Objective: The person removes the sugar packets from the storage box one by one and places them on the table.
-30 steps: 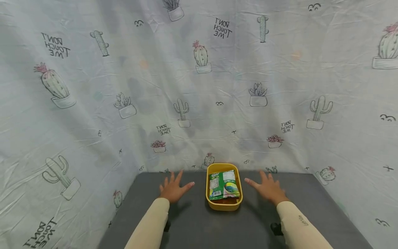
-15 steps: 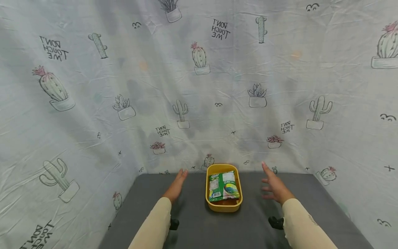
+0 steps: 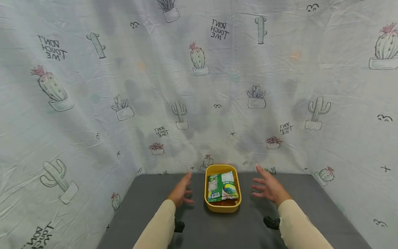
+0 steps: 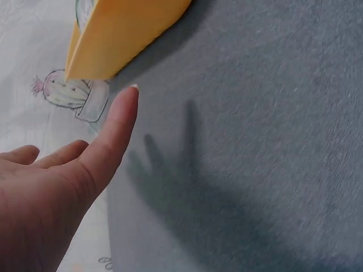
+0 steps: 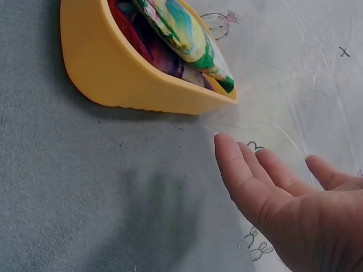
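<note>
A yellow plastic basket [image 3: 222,209] stands on the dark grey table, with a green printed packet [image 3: 222,186] lying on top inside it. Under that packet, the right wrist view shows a red and purple wrapper [image 5: 164,54], mostly hidden. My left hand [image 3: 181,191] hovers to the left of the basket, fingers extended, apart from it and holding nothing. On the other side, my right hand [image 3: 269,186] is held with spread fingers, also apart from the basket. Each wrist view shows the basket wall just beyond the fingertips.
The grey table [image 3: 211,231] reaches back to a pale curtain [image 3: 217,117] printed with cacti and lettering, which also hangs along both sides. A dark wrist device [image 3: 271,222] sits under the right sleeve, another [image 3: 179,226] under the left.
Both hands turn from palms down, fingers spread, to palms facing the basket. In the last half second they have come slightly nearer to it. The basket and packet have not moved.
</note>
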{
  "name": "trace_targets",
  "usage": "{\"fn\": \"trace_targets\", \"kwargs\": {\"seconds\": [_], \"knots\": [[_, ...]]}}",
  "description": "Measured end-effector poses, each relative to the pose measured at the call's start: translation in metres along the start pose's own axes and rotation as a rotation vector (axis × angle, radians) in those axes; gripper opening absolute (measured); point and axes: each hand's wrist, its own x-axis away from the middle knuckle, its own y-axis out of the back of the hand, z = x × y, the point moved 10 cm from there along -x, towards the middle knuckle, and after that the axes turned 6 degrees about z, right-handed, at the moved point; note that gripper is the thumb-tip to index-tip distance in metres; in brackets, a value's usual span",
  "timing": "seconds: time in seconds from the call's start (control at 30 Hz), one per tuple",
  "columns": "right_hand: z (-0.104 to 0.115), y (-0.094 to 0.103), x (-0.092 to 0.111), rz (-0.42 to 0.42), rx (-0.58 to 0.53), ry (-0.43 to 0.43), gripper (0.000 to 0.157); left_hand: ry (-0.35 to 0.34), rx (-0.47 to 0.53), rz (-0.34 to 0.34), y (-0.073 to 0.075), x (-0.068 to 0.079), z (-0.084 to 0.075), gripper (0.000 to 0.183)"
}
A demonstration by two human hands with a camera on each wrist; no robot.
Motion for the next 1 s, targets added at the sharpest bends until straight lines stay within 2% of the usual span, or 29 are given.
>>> {"fn": "trace_targets", "kwargs": {"seconds": [0.3,0.5,0.7,0.87,1.0], "knots": [[0.002,-0.021,-0.009,0.007,0.083,0.020,0.116,0.056,0.043,0.013,-0.019,-0.011,0.014,0.124],[-0.002,-0.038,-0.014,0.023,0.117,0.022,0.111,0.064,0.098,0.062,-0.042,-0.013,0.024,0.123],[-0.010,-0.049,-0.018,0.018,0.090,0.010,0.108,0.045,0.120,0.085,-0.058,-0.017,0.025,0.111],[-0.012,-0.057,-0.023,0.025,0.108,0.005,0.112,0.033,0.137,0.087,-0.060,-0.022,0.030,0.092],[-0.013,-0.062,-0.026,0.033,0.109,0.002,0.107,0.044,0.169,0.095,-0.061,-0.027,0.038,0.075]]}}
